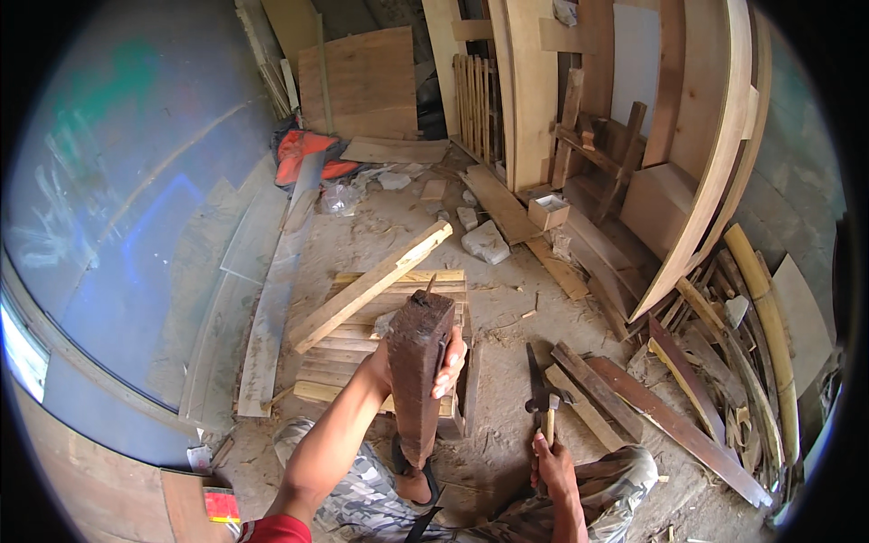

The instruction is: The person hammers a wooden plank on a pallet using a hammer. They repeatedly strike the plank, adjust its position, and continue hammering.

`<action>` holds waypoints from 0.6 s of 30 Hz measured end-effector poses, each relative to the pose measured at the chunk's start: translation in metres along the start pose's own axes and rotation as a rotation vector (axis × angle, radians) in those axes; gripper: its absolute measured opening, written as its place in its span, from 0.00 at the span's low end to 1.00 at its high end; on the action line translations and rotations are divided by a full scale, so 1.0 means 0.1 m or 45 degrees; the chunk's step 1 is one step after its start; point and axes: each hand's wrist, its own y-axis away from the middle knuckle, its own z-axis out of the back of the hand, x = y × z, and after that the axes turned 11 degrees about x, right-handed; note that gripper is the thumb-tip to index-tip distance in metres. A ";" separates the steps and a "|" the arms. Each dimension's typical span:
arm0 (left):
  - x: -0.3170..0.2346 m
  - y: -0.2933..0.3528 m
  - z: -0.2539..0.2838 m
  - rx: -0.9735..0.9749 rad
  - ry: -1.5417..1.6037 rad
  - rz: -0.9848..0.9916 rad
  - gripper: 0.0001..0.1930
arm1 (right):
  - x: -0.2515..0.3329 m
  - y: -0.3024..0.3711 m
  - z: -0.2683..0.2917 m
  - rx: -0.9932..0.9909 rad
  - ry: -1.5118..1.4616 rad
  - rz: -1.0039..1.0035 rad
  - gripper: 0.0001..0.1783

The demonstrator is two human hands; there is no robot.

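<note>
My left hand (450, 364) is wrapped round a thick, dark brown wooden post (420, 371), held tilted up in front of me. A thin pointed piece, perhaps a nail or splinter, sticks up at its top end. Lower right, my right hand (554, 466) is closed round the handle of a hammer (549, 412), its head up and apart from the post. Behind the post stands a low slatted wooden crate (339, 369). A pale squared timber (376, 285) lies slantwise across it.
A dark narrow blade-like thing (532, 364) and planks (670, 425) lie right of the crate. Scrap wood and a bamboo pole (765, 317) are heaped farther right. Ahead are a stone block (486, 242), a small box (549, 212) and leaning boards (525, 100). A grey-blue panel (118, 199) stands left.
</note>
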 end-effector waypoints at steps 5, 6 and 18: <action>0.16 -0.01 -0.13 -0.140 -0.358 -0.154 0.48 | -0.01 0.06 0.05 -0.034 0.022 -0.044 0.25; 0.21 -0.03 -0.17 -0.217 -0.395 -0.170 0.48 | -0.05 0.05 0.07 -0.042 0.011 -0.049 0.25; 0.41 -0.24 -0.69 -0.603 -0.443 -0.345 0.37 | -0.12 0.13 0.12 -0.041 -0.024 -0.074 0.27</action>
